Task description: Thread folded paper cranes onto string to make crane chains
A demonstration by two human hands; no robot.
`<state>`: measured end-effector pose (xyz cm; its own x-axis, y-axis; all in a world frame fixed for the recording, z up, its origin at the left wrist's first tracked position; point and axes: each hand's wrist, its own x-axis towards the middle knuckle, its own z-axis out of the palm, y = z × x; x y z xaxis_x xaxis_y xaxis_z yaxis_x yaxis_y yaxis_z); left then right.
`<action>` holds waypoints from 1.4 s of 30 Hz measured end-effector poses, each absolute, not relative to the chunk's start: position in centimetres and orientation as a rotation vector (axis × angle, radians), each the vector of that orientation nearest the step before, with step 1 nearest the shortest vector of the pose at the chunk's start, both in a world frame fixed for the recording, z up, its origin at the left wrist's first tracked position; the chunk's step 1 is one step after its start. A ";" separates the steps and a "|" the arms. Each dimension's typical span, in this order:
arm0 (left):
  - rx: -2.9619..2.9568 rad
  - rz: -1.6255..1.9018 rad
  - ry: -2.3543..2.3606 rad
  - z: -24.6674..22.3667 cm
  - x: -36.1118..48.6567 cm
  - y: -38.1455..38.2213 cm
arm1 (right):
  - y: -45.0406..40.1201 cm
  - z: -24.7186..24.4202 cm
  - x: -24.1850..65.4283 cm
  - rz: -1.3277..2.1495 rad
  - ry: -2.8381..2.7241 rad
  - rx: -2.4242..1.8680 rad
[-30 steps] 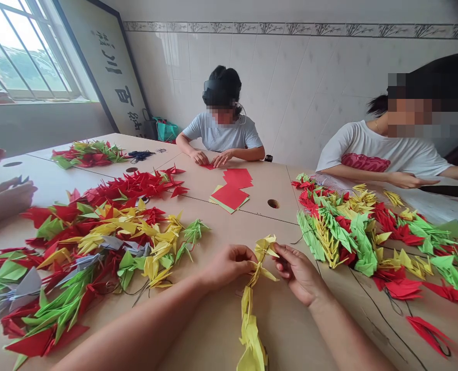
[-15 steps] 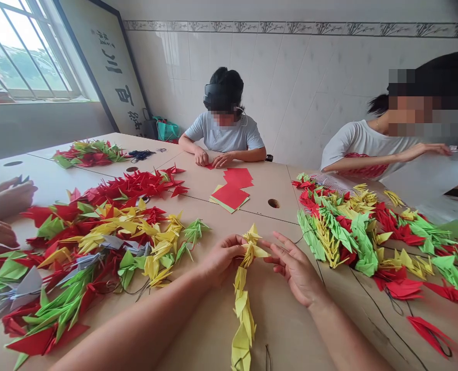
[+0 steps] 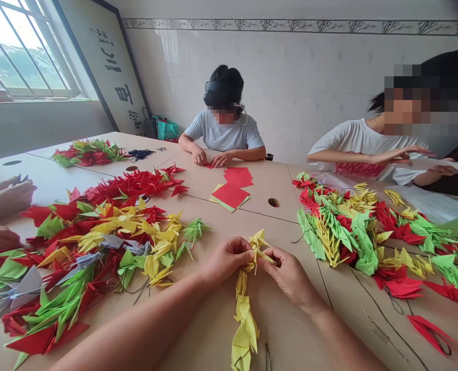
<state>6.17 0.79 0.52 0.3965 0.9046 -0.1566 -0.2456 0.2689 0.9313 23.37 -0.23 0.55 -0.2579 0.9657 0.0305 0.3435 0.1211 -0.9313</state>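
Observation:
Both my hands meet over the tan table [image 3: 290, 216] at a yellow origami crane [image 3: 258, 248]. My left hand [image 3: 226, 260] pinches one side of it, and my right hand [image 3: 288, 273] pinches the other. The paper partly hides behind my fingers. Below them, a strung chain of yellow paper cranes [image 3: 244, 319] runs toward me and lies on the tabletop. A large heap of red, yellow and green cranes [image 3: 97, 242] lies left of my left hand. Another heap [image 3: 352, 232] lies right of my right hand.
Stacked red paper squares [image 3: 231, 196] lie ahead, in front of a seated person [image 3: 223, 131]. Another person [image 3: 362, 149] at right handles a white sheet. A third person's hands [image 3: 4, 198] rest at far left. Dark threads trail across the table on the right.
My hands have drawn together, and my right fingers, spread half a second ago, now close on the crane. The person at right has lowered the white sheet and shifted their arms.

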 end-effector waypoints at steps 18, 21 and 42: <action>0.965 0.768 0.645 0.0 5.4 1.6 | -0.2 0.9 23.7 1.491 -1.481 -1.225; 0.968 0.755 0.636 0.1 5.3 1.6 | -0.3 1.0 23.7 1.502 -1.491 -1.215; 0.928 0.793 0.677 0.7 5.7 1.2 | -0.4 1.1 23.6 1.618 -1.466 -1.174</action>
